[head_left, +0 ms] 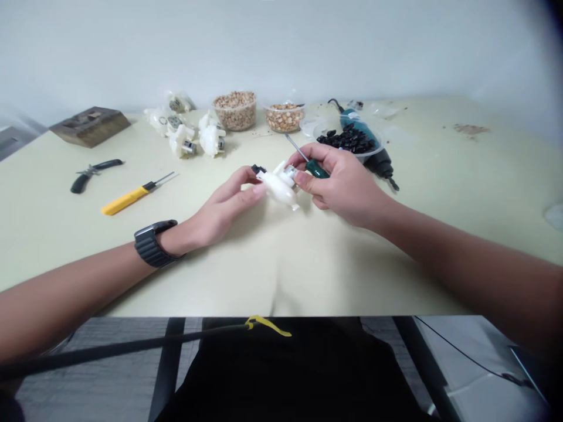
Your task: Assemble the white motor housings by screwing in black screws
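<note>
White plastic casing (280, 189), smooth, bulbous: your left hand (226, 205) and right hand (345, 183) pinch it, green-handled screwdriver (315, 169) at one o'clock.

Left hand (231, 202) and right hand (345, 184) close together, both gripping.
Left arm (97, 275) in from 8 o'clock, thumb (248, 197) pointing to 2; right arm (448, 246) in from 4 o'clock, fingers (317, 151) curled, thumb pointing to 10.

The one camera sits on the person's head and looks ahead and down at the counter (246, 281). It is close, on the near edge's side, so the lap (285, 375) shows below that edge and the wall (272, 47) past the far edge, with the two hands (233, 202) (341, 181) around the middle
</note>
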{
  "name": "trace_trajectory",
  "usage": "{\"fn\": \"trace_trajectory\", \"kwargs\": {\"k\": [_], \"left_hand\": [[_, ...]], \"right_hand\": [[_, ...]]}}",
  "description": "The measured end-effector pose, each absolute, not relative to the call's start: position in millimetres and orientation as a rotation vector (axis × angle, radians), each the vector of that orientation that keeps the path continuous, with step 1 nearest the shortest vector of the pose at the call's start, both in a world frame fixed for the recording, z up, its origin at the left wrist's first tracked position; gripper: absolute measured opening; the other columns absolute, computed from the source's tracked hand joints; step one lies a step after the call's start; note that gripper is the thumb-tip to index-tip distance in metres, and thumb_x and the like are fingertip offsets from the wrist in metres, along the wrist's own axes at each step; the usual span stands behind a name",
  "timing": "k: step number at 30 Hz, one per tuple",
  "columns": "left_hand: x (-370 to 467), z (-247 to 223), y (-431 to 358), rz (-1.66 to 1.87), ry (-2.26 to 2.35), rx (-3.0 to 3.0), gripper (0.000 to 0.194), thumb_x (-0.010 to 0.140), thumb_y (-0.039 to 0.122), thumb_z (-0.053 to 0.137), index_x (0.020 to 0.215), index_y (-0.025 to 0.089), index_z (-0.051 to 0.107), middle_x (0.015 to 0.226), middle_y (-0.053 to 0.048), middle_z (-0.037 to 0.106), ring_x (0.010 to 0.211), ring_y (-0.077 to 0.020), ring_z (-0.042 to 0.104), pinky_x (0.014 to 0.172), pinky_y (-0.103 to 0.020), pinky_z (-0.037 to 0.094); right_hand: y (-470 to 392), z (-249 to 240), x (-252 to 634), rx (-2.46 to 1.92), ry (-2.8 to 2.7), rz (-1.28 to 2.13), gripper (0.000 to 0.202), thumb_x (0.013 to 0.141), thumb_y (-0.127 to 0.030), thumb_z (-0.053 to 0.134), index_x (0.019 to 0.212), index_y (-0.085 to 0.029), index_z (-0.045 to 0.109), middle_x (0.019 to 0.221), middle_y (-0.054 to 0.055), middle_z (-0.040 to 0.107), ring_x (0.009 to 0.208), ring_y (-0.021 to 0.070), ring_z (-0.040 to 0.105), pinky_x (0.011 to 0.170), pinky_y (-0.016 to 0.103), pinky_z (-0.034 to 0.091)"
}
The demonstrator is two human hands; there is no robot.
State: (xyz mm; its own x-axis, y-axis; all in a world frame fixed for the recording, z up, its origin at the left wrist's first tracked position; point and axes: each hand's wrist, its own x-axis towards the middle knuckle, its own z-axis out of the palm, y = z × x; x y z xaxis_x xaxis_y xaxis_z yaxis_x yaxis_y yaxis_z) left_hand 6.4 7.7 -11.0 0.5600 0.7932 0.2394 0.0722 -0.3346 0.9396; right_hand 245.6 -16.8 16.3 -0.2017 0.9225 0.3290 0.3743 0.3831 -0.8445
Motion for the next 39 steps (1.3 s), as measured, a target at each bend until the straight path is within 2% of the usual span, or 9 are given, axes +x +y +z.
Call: {"fn": "trace_trajectory", "kwargs": {"k": [3,5,11,14,17,24,31,35,39], "left_hand": [[15,-13,-2,0.846,0.619,1.707,0.058,0.085,0.041,0.086,0.132,0.027,0.055,0.143,-0.009,0.059,0.135,-0.0285,0.056,0.11,-0.039,0.05],[21,-13,-7,0.908,0.604,1.633,0.068,0.081,0.035,0.09,0.134,0.029,0.047,0.143,-0.009,0.059,0.134,-0.027,0.059,0.108,-0.039,0.052],[22,-13,-2,0.982,0.734,1.552,0.048,0.083,0.035,0.089,0.114,0.022,0.054,0.111,-0.004,0.07,0.097,-0.0187,0.07,0.084,-0.031,0.056],[18,-12,1,1.005,0.776,1.497,0.033,0.09,0.038,0.081,0.107,0.017,0.062,0.104,-0.007,0.074,0.099,-0.0208,0.071,0.089,-0.033,0.056],[17,-8,2,0.975,0.714,1.375,0.026,0.089,0.03,0.078,0.106,0.014,0.067,0.109,-0.01,0.077,0.106,-0.0242,0.073,0.099,-0.037,0.056],[18,-4,2,0.848,0.606,1.131,0.037,0.062,0.009,0.075,0.099,0.012,0.071,0.114,-0.011,0.079,0.113,-0.033,0.074,0.113,-0.053,0.054],[15,-6,2,0.845,0.611,1.121,0.051,0.051,-0.008,0.064,0.096,0.016,0.063,0.114,-0.009,0.079,0.118,-0.0303,0.073,0.119,-0.051,0.05],[15,-6,1,0.84,0.589,1.123,0.051,0.051,-0.009,0.062,0.096,0.017,0.063,0.109,-0.004,0.078,0.112,-0.0263,0.075,0.111,-0.044,0.054],[15,-8,1,0.847,0.605,1.145,0.049,0.053,-0.008,0.065,0.094,0.017,0.063,0.104,-0.004,0.079,0.104,-0.0235,0.075,0.091,-0.033,0.058]], "right_hand": [[-21,11,234,-1.114,-1.687,0.816,0.013,0.092,-0.028,0.071,0.098,-0.021,0.062,0.095,0.002,0.063,0.078,0.014,0.056,0.066,0.031,0.042],[-24,8,227,-1.09,-1.68,0.855,0.018,0.089,-0.029,0.075,0.098,-0.021,0.062,0.096,0.001,0.064,0.081,0.0142,0.057,0.068,0.031,0.043],[-26,9,227,-1.06,-1.726,0.96,0.023,0.092,-0.039,0.075,0.098,-0.02,0.065,0.097,0.002,0.066,0.076,0.0132,0.054,0.065,0.03,0.041],[-22,11,235,-1.063,-1.753,0.949,0.023,0.104,-0.042,0.059,0.102,-0.02,0.066,0.09,0.001,0.066,0.068,0.0121,0.048,0.062,0.03,0.037],[-19,9,242,-1.111,-1.901,0.755,0.027,0.108,-0.041,0.051,0.107,-0.02,0.068,0.08,0.0,0.063,0.068,0.0128,0.048,0.066,0.03,0.036],[-15,-1,248,-1.15,-2.121,0.448,0.026,0.107,-0.034,0.051,0.111,-0.018,0.071,0.097,0.004,0.074,0.076,0.0136,0.057,0.072,0.029,0.038],[-17,0,247,-1.154,-2.157,0.379,0.024,0.106,-0.03,0.052,0.102,-0.017,0.071,0.071,-0.003,0.06,0.059,0.0096,0.043,0.063,0.027,0.031],[-18,0,246,-1.126,-2.189,0.353,0.022,0.104,-0.029,0.052,0.097,-0.017,0.069,0.066,-0.005,0.055,0.056,0.0084,0.04,0.061,0.026,0.029],[-19,-2,244,-1.118,-2.228,0.377,0.028,0.107,-0.036,0.05,0.096,-0.018,0.068,0.066,-0.004,0.055,0.055,0.0088,0.042,0.06,0.026,0.029]]}}
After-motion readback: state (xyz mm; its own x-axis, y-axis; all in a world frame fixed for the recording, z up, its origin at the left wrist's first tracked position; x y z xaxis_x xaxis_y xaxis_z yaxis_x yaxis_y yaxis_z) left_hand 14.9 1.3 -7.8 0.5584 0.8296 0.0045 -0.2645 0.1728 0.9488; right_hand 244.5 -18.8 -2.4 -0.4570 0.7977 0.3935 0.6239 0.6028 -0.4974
